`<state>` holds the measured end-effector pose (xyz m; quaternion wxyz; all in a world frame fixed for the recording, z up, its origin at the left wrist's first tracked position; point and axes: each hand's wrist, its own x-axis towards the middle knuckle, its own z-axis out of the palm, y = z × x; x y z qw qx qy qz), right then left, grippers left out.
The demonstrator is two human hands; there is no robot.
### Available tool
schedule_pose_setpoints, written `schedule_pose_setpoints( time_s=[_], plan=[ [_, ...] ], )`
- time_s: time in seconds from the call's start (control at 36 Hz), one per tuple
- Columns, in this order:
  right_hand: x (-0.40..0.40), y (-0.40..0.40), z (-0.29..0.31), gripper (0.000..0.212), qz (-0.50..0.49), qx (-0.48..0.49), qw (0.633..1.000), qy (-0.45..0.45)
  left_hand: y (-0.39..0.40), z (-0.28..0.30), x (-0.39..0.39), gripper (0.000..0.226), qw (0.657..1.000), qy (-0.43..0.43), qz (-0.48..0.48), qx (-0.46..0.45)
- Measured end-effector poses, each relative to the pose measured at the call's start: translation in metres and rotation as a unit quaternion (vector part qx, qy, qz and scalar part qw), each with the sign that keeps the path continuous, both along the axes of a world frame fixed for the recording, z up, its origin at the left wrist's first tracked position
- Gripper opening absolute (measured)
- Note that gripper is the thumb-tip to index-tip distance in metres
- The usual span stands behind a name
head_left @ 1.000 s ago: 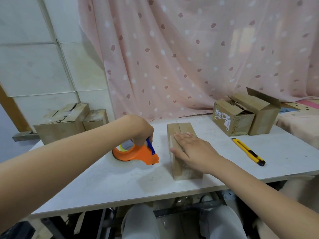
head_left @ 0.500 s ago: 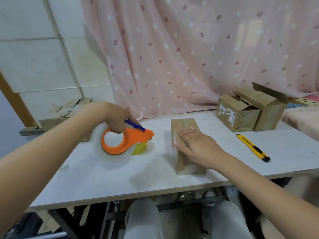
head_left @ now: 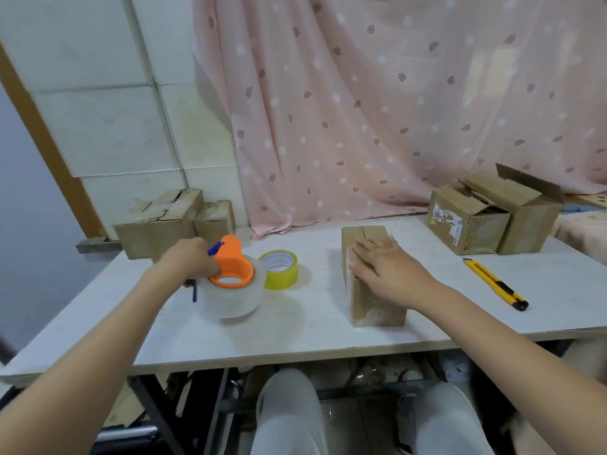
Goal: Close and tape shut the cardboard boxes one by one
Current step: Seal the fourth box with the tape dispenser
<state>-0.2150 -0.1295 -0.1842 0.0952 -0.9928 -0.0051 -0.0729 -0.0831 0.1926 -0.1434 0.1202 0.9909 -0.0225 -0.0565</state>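
A closed cardboard box [head_left: 377,303] stands in the middle of the white table [head_left: 312,333]. My right hand [head_left: 384,267] lies flat on its top with the fingers straight. To the left, my left hand [head_left: 190,261] grips an orange tape dispenser [head_left: 231,267] loaded with a big clear tape roll [head_left: 230,300], which sits on or just above the table. A yellow tape roll [head_left: 279,269] stands right beside it.
Two open cardboard boxes [head_left: 492,218] stand at the back right. A yellow utility knife [head_left: 496,284] lies right of the closed box. Two more boxes [head_left: 170,221] sit at the back left by the tiled wall. A pink curtain [head_left: 394,103] hangs behind.
My left hand lifted the dispenser off the table, turned it over and moved it left, uncovering the yellow roll. The right hand stayed flat on the box.
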Motion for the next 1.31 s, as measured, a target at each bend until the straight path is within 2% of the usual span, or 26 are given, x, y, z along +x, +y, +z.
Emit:
schedule_pose_setpoints(
  time_s=[0.08,0.31,0.42,0.53,0.61,0.67,0.72,0.78,0.83,0.89,0.97,1.08,1.31],
  plan=[
    [0.003,0.001,0.0,0.061,-0.029,-0.003,0.999,0.016,0.005,-0.011,-0.005,0.01,0.999,0.011,0.035,0.005],
    [0.006,0.002,0.009,0.065,-0.077,0.094,0.991,0.052,-0.001,-0.04,-0.016,0.01,0.997,0.037,0.062,-0.002],
    [0.005,-0.003,0.012,0.056,-0.077,0.134,0.987,0.035,-0.006,-0.052,-0.017,0.012,0.997,0.034,0.075,-0.011],
    [0.002,-0.01,0.016,0.06,-0.091,0.18,0.979,0.002,-0.015,-0.054,-0.016,0.016,0.996,0.046,0.079,0.001],
    [0.007,-0.017,0.022,0.062,-0.127,0.229,0.965,-0.013,-0.028,-0.041,-0.018,0.034,0.997,0.011,0.057,0.044],
    [0.013,-0.021,0.025,0.06,-0.159,0.284,0.945,-0.011,-0.047,-0.028,-0.022,0.035,0.997,-0.039,0.027,0.057],
    [0.019,-0.025,0.026,0.048,-0.188,0.333,0.924,0.003,-0.074,-0.019,-0.027,0.031,0.997,-0.076,-0.009,0.027],
    [0.026,-0.028,0.025,0.025,-0.218,0.361,0.907,0.014,-0.103,-0.017,-0.033,0.025,0.996,-0.077,-0.049,-0.006],
    [0.031,-0.029,0.024,0.03,-0.241,0.376,0.895,0.02,-0.132,-0.016,-0.042,0.027,0.994,-0.07,-0.078,-0.032],
    [0.035,-0.028,0.026,0.025,-0.246,0.403,0.881,0.035,-0.157,-0.013,-0.056,0.037,0.99,-0.047,-0.103,-0.084],
    [0.041,-0.03,0.029,0.033,-0.253,0.436,0.861,0.067,-0.186,-0.016,-0.068,0.049,0.974,0.05,-0.137,-0.175],
    [0.047,-0.03,0.032,0.036,-0.263,0.455,0.845,0.1,-0.203,-0.031,-0.07,0.049,0.949,0.135,-0.137,-0.25],
    [0.05,-0.028,0.034,0.035,-0.286,0.43,0.85,0.105,-0.204,-0.044,-0.07,0.046,0.924,0.144,-0.119,-0.333]
  ],
)
